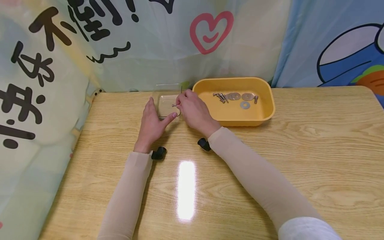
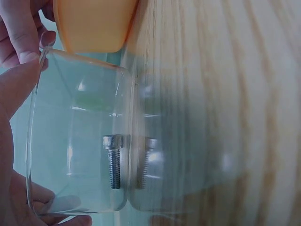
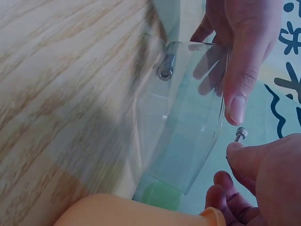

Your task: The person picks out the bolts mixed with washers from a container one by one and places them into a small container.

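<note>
A clear plastic box (image 2: 75, 117) stands on the table at the back, left of the yellow tray. My left hand (image 1: 150, 125) holds it, with the fingers along its left side and the thumb at the near rim. One socket-head bolt (image 2: 113, 162) is inside, at the bottom. Between thumb and fingertips my right hand (image 1: 195, 111) pinches another socket-head bolt (image 3: 241, 133), its head pointing toward the left hand. This bolt is by the box's right rim, near the left thumb; the fingers hide most of its shank.
The yellow tray (image 1: 237, 123) sits just right of the box, close to the right hand. In it lie several bolts (image 1: 222, 97) and several flat washers (image 1: 245, 105). A printed cloth (image 1: 168, 66) hangs behind the wooden table (image 1: 315, 150) and along its left side.
</note>
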The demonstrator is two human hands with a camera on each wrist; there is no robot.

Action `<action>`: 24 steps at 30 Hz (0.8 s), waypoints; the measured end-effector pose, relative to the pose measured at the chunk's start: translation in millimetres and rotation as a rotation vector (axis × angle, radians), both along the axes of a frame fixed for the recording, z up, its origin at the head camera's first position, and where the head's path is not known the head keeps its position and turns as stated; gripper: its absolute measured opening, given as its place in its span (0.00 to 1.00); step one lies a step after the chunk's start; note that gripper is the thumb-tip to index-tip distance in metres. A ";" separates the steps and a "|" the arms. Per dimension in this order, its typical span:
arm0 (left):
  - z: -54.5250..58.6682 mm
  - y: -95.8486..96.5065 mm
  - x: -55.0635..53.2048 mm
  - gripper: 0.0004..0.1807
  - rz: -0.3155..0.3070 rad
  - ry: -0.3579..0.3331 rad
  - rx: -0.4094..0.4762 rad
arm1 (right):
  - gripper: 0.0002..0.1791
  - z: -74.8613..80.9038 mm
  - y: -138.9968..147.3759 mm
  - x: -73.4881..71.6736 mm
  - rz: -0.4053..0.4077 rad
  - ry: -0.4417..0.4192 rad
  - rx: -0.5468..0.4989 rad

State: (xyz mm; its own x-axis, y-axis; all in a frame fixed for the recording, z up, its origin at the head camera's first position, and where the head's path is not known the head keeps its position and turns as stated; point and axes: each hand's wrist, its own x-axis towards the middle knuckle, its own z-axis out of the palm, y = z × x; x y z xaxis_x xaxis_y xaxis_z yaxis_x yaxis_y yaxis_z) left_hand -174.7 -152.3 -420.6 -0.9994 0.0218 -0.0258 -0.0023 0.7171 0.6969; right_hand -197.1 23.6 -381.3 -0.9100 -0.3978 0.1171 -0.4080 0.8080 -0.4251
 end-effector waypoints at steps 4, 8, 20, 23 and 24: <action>-0.7 -0.2 -0.2 0.62 0.001 0.005 0.000 | 0.09 -1.4 -1.1 -0.3 0.008 0.019 0.015; -0.6 -0.2 0.1 0.62 0.003 0.008 -0.003 | 0.08 -2.8 -1.3 -0.2 0.016 0.030 0.023; -1.1 0.0 0.1 0.62 0.003 0.009 -0.010 | 0.05 -5.3 -2.0 0.7 0.012 0.038 0.039; -1.2 -0.3 -0.2 0.62 0.003 0.009 -0.012 | 0.05 -5.5 -2.0 0.7 0.008 0.032 0.033; -1.2 -0.4 -0.3 0.62 0.003 0.010 -0.013 | 0.05 -5.5 -2.0 0.7 0.008 0.030 0.030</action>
